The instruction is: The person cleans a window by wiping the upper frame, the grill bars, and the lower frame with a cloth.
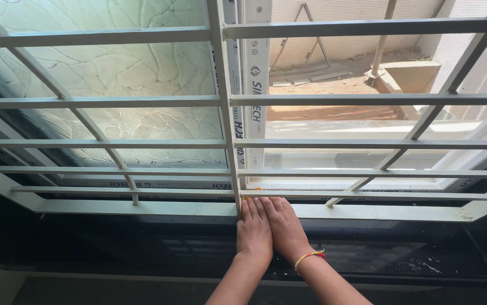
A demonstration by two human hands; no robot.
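No containers in view. Both hands are at the bottom rail (141, 208) of a white metal window grille (221, 101), at the foot of its central upright bar (224, 113). Left hand (254, 229): palm down, fingers straight and close together, tips against the rail just right of the upright. Right hand (286, 226): palm down, fingers likewise flat and together, lying tight beside the left, its edge partly overlapping it; neither hand pinches anything. Right wrist carries a yellow-and-red thread band (309, 257). Both forearms rise from the lower edge of frame, over the dark stone sill (113, 243). Behind the grille: textured frosted pane (113, 68) left, a white frame strip (254, 85) beside the upright, open view to a sandy yard (334, 85) right.
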